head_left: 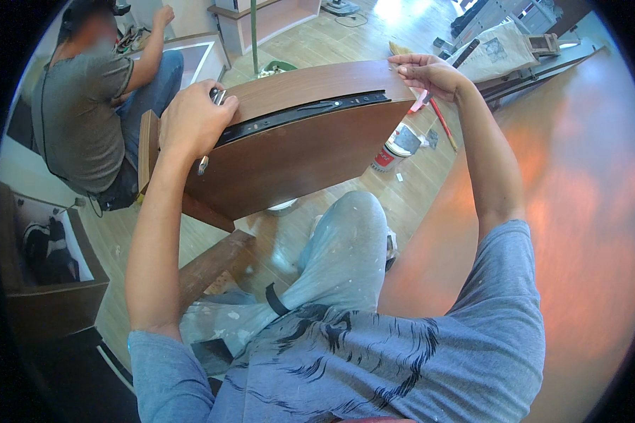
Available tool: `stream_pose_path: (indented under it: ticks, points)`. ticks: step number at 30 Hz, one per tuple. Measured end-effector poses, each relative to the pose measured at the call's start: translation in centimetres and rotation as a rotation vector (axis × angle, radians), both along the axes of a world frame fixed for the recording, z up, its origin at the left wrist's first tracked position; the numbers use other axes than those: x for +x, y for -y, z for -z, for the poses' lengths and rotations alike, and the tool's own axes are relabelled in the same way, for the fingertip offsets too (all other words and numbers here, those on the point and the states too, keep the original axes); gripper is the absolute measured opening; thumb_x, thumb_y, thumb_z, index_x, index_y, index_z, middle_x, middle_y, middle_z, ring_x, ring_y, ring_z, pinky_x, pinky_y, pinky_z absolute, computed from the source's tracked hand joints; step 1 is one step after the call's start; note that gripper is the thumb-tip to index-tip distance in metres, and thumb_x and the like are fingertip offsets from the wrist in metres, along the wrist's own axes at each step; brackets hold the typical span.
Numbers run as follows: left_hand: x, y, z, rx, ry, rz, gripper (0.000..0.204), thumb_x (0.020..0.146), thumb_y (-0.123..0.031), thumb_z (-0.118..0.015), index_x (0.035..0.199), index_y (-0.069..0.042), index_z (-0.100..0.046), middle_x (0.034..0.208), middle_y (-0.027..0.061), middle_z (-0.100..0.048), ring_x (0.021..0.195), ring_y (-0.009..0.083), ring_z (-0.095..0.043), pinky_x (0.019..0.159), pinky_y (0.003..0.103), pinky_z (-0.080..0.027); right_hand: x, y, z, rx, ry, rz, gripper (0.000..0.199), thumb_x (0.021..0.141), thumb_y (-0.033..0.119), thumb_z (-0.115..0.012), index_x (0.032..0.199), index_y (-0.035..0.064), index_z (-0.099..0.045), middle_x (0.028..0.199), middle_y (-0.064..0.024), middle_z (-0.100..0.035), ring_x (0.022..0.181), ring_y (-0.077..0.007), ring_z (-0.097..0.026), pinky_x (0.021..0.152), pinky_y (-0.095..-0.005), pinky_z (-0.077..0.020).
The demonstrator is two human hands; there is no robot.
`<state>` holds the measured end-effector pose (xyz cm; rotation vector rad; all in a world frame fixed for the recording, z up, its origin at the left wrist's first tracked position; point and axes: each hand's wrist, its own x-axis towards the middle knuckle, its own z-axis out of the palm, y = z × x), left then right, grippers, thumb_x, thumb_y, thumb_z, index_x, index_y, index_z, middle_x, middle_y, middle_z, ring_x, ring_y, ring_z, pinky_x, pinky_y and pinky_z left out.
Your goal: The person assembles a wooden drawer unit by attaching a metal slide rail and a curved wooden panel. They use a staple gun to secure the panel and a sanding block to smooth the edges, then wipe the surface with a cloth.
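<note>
A brown wooden drawer is tipped up in front of me, its side turned upward. Along that side's edge runs a black metal drawer slide. My left hand is closed around a silver metal tool at the drawer's left end; parts of it show above and below the fist, but its kind is hidden. At the far right corner, my right hand has thumb and fingers pinched together against the wood. Whatever is between those fingertips is too small to make out.
A person sits at the far left beside a white-lined drawer. Beyond the drawer stand a paint can and a red stick on the floor. A large brown panel fills the right; an open box stands left.
</note>
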<state>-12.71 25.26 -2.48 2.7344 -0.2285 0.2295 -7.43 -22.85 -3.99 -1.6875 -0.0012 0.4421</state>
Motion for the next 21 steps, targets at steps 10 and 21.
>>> stream_pose_path:
  ticks: [10,21]
  points:
    - [-1.0,3.7,-6.5,-0.312,0.133,0.324,0.042,0.095,-0.04,-0.072,0.109,0.0,-0.073,0.085,0.016,-0.07,0.081,0.0257,-0.07,0.078,0.035,-0.055,-10.2,-9.9,-5.7,-0.023,0.517,0.181,0.043,0.101,0.022,-0.072,0.137,-0.0011,-0.065,0.119,-0.011,-0.072,0.106,-0.0177,-0.071,0.098,-0.0322,-0.058]
    - [-3.9,11.9,-6.0,-0.592,-0.146,0.731,0.076,0.09,-0.044,-0.083,0.145,0.001,-0.055,0.123,0.019,-0.067,0.088,0.0227,-0.071,0.078,0.036,-0.058,-19.5,-18.2,-1.1,0.757,0.255,0.059,0.066,0.103,0.029,-0.062,0.155,-0.0056,-0.04,0.12,-0.0203,-0.066,0.106,-0.0298,-0.07,0.104,-0.0464,-0.0529]
